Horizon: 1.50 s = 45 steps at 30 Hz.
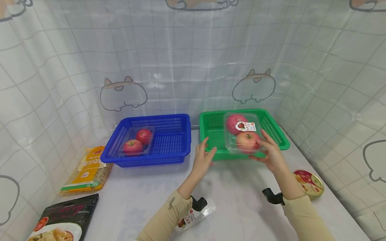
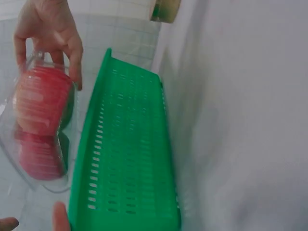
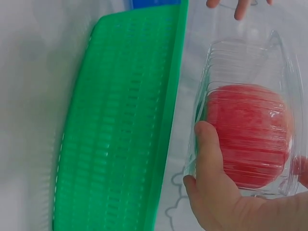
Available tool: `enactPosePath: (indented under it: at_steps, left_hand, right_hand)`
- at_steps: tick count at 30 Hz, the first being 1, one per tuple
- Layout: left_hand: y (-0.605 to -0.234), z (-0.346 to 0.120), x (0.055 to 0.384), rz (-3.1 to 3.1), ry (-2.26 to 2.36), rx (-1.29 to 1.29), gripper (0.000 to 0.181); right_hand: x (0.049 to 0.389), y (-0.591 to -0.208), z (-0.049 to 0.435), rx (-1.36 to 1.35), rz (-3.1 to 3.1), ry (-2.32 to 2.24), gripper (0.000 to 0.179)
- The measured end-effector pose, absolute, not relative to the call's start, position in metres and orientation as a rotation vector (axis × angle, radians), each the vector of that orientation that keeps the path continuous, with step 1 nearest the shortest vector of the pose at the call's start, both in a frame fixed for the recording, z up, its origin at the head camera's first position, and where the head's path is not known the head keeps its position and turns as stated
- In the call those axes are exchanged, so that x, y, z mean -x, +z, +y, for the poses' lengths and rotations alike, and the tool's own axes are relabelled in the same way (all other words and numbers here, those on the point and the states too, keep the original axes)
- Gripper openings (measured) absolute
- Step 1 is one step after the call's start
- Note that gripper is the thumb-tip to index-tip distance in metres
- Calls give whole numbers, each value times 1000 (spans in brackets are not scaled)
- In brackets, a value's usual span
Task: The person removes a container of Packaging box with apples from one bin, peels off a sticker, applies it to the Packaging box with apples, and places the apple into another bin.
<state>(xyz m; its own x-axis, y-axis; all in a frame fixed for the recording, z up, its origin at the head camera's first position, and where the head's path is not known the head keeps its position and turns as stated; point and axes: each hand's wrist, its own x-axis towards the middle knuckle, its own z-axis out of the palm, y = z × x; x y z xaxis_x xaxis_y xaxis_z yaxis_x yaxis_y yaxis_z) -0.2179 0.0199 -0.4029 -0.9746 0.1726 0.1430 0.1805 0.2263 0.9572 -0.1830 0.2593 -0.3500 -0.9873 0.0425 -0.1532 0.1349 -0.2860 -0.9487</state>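
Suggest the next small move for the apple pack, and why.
Probably bring the left hand to the free side of the apple pack: only the right hand grips it, above the green basket, and the left is open nearby.

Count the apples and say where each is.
4: two apples in the clear clamshell inside the blue basket; two more apples in the other clamshell, which the right hand holds over the green basket. More may be hidden behind it.

Beige sleeves, dark lettering near left cuff; black, stubby, curved wrist mounts.
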Motion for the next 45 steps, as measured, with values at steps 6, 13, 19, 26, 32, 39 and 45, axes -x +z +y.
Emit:
enactPosePath:
  at_steps: [6, 13, 19, 26, 32, 39, 45]
  left_hand:
    - [-413, 19, 223, -2555, -1671, 279, 62]
    - [-427, 17, 233, -2569, -1674, 202, 61]
    - [-434, 16, 237, -2592, -1693, 152, 61]
    - [-436, 17, 238, -2591, -1703, 159, 59]
    - [-439, 17, 238, -2605, -1681, 172, 59]
    - [-441, 18, 239, -2595, -1672, 212, 58]
    - [-442, 19, 241, -2589, -1628, 243, 57]
  right_hand:
    - [187, -350, 268, -226, 1817, -2470, 66]
    - [200, -351, 282, -192, 1733, -2509, 67]
    - [212, -352, 295, -192, 1697, -2512, 67]
    - [232, -350, 310, -198, 1762, -2451, 66]
    - [249, -354, 319, -269, 1779, -2419, 64]
    - [264, -363, 329, -312, 1858, -2354, 66]
    - [273, -368, 334, -359, 1888, -2268, 67]
